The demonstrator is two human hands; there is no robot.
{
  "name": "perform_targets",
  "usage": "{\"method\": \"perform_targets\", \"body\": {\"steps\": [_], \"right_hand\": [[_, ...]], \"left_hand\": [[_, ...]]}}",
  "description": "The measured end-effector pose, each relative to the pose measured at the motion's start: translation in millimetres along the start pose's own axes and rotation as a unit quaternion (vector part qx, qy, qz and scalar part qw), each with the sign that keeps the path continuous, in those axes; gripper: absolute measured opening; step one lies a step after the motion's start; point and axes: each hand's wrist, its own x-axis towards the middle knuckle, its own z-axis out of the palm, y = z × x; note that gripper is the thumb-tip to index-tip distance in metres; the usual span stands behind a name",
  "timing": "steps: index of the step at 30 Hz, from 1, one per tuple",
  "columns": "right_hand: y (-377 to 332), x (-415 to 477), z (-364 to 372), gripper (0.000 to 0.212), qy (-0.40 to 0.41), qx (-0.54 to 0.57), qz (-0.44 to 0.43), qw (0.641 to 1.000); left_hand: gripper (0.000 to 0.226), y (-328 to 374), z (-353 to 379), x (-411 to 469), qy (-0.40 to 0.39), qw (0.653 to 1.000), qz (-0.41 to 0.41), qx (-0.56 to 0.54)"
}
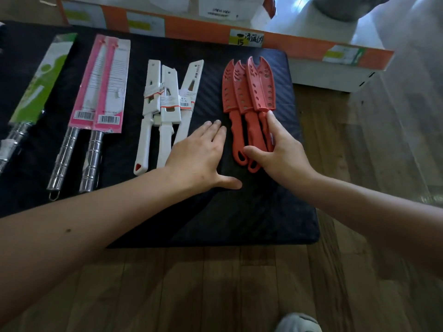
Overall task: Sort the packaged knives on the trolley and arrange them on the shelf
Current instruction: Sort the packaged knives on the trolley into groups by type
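A: What do the knives lie on?

B: A black mat (pixel 251 212) with rounded corners. Wooden floor (pixel 191 283) shows beyond the mat's near and right edges, and the toe of a shoe (pixel 297 322) stands on the floor below the near edge.

A: And past the mat's far edge?

B: A long orange-and-white box (pixel 299 47) runs along it, carrying a handwritten label (pixel 249 39). Beyond the far right corner the room is pale and blurred; I cannot tell what stands there.

A: How are the knives spread over the mat?

B: In groups, handles toward the near edge. At the mat's left side lies a green-packaged knife (pixel 40 80), then the pink-packaged knives (pixel 100 92) with steel handles, then the white knives (pixel 167 104) around the middle. The red knives (pixel 247 92), in perforated sheaths, overlap one another near the right edge.

A: The hands?

B: The left hand (pixel 199 154) lies flat on the mat, fingers straight, thumb spread wide, between the white group and the red one; it covers the end of the nearest white handle. The right hand (pixel 282 152) pinches the red handles between thumb and fingers, forefinger stretched up to the sheaths.

A: Where is there room?

B: The mat's near right quarter shows bare fabric, as does a strip between the red sheaths and the right edge.
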Motion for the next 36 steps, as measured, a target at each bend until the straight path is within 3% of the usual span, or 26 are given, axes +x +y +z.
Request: {"method": "perform_targets", "body": {"steps": [12, 19, 24, 36], "right_hand": [[-12, -1, 9, 0.070, 0.005, -0.004, -0.023, 1.000], [-29, -8, 12, 0.063, 0.011, -0.027, -0.032, 0.999], [-48, -14, 25, 0.058, -0.024, -0.084, -0.090, 0.992], [-107, -21, 96, 0.051, -0.098, -0.053, -0.135, 0.984]], "left_hand": [[0.109, -9, 0, -2, 0.006, 0.998, 0.015, -0.064], [0.086, -28, -7, -16, 0.077, 0.994, 0.021, -0.077], [0.076, -46, -13, -32, 0.121, 0.990, 0.016, -0.069], [0.073, -127, -23, -94, 0.142, 0.984, -0.088, -0.061]]}}
